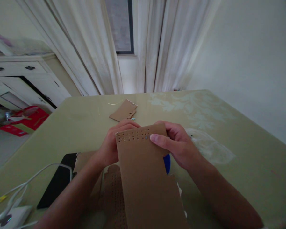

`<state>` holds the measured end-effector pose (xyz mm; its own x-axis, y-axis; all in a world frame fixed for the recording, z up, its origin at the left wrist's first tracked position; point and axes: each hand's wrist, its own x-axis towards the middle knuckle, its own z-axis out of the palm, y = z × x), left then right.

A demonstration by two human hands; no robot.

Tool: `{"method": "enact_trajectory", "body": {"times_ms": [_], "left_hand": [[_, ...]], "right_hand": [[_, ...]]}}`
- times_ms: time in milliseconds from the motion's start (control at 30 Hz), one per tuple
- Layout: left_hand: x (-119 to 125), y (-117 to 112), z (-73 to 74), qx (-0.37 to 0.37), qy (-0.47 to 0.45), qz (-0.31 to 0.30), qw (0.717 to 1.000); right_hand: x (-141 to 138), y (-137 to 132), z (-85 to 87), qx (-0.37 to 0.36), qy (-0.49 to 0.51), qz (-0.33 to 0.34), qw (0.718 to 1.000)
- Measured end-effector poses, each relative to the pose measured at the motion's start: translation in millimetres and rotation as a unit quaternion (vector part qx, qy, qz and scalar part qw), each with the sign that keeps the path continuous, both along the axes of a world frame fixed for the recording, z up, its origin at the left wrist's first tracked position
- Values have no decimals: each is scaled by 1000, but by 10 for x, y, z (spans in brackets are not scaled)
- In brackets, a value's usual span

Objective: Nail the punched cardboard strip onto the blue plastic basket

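Note:
A long piece of brown cardboard (145, 171) stands tilted up in front of me, with rows of small punched holes along its top edge. My right hand (178, 143) grips its upper right corner, the thumb lying on the front face beside a small greyish spot in one hole. My left hand (111, 144) is behind the upper left edge; its fingers are mostly hidden by the cardboard. Below lies another sheet of cardboard (113, 194) with many holes. A blue object (167, 163) shows partly behind the right edge.
A torn cardboard scrap (124, 110) lies farther back on the table (90, 127). To the right is a clear plastic bag (212, 148). On the left are a flat black object (54, 187), white cables (40, 171) and a white box (18, 218). Curtains and a cabinet (25, 76) stand beyond.

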<state>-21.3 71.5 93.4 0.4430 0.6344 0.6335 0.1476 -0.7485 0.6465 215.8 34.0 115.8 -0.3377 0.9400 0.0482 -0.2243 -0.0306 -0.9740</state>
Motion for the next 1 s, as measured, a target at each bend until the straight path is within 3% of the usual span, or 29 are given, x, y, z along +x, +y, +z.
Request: {"method": "enact_trajectory", "body": {"times_ms": [267, 400, 567, 767, 1000], "left_hand": [[103, -180, 34, 12, -47, 24, 999], [43, -58, 25, 3, -52, 32, 998], [-188, 56, 80, 41, -149, 159, 975], [-50, -200, 207, 134, 40, 105, 985], [121, -269, 162, 181, 53, 132, 973]], "right_hand": [[5, -138, 130, 50, -44, 14, 998], [-13, -112, 116, 65, -61, -8, 996], [-27, -75, 95, 73, -56, -29, 995], [-67, -76, 66, 74, -86, -42, 993], [-64, -56, 36, 99, -147, -66, 982]]}}
